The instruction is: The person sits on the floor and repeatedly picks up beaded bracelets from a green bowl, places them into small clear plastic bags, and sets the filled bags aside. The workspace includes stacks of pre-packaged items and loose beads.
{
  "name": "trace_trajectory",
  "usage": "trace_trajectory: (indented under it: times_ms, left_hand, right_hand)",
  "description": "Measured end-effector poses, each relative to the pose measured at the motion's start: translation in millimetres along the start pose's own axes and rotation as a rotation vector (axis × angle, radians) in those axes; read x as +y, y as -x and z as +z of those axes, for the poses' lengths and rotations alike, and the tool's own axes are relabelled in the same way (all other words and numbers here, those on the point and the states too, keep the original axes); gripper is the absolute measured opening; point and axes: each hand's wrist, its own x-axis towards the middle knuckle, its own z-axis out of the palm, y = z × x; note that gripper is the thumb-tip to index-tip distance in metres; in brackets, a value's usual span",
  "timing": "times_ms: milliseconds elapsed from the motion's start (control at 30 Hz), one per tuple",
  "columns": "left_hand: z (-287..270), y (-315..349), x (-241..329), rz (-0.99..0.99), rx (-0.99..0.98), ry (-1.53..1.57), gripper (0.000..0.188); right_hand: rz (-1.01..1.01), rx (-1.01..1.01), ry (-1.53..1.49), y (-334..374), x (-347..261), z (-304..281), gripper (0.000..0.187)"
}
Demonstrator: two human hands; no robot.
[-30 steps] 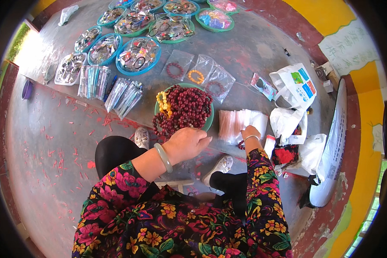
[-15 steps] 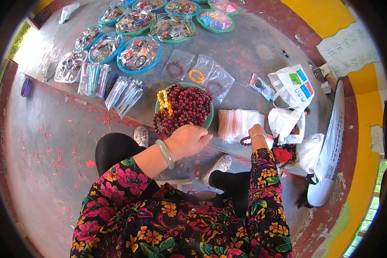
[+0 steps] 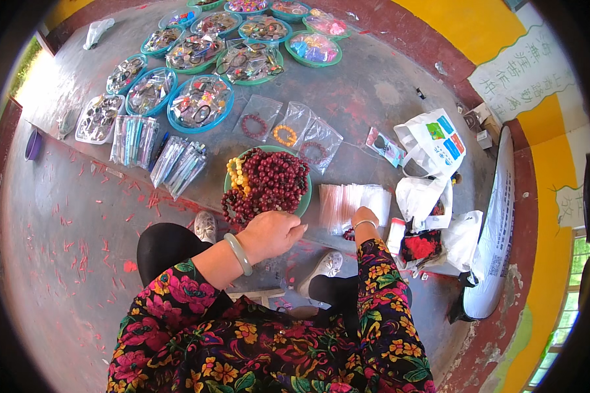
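My left hand (image 3: pixel 273 232), with a pale green bangle on its wrist, hovers at the near rim of a green plate (image 3: pixel 304 198) heaped with dark red bead bracelets (image 3: pixel 274 183). Its fingers are bunched and point right; I cannot see whether anything is in them. A yellow bead bracelet (image 3: pixel 236 174) lies on the plate's left side. My right hand (image 3: pixel 364 217) rests fingers-down on the near edge of a stack of small clear bags (image 3: pixel 345 198), its fingertips hidden. A few dark red beads (image 3: pixel 347 234) show just under that wrist.
Three bagged bracelets (image 3: pixel 288 128) lie beyond the plate. Several blue and green trays of trinkets (image 3: pixel 200 101) fill the far ledge, with packs of pens (image 3: pixel 132 139) to the left. White plastic bags (image 3: pixel 432 141) and a red bundle (image 3: pixel 418 247) sit at the right. My shoes (image 3: pixel 205 226) rest below.
My left hand has drawn back off the bead heap toward me and a little to the right. My right hand has stayed on the stack of clear bags.
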Motion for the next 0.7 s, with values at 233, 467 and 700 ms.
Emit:
trace_trajectory:
  times_ms: [233, 467, 700]
  left_hand:
    - [4, -1, 0, 0.014, 0.000, -0.016, 0.029]
    - [0, 3, -4, -0.036, -0.021, -0.028, 0.028]
    - [-6, 2, 5, 0.018, 0.019, -0.030, 0.027]
  right_hand:
    - [-0.008, -0.012, -0.066, -34, 32, 4, 0.028]
    - [-0.080, 0.244, -0.036, -33, 86, -34, 0.027]
    - [-0.395, 0.419, -0.717, 74, 65, -98, 0.028]
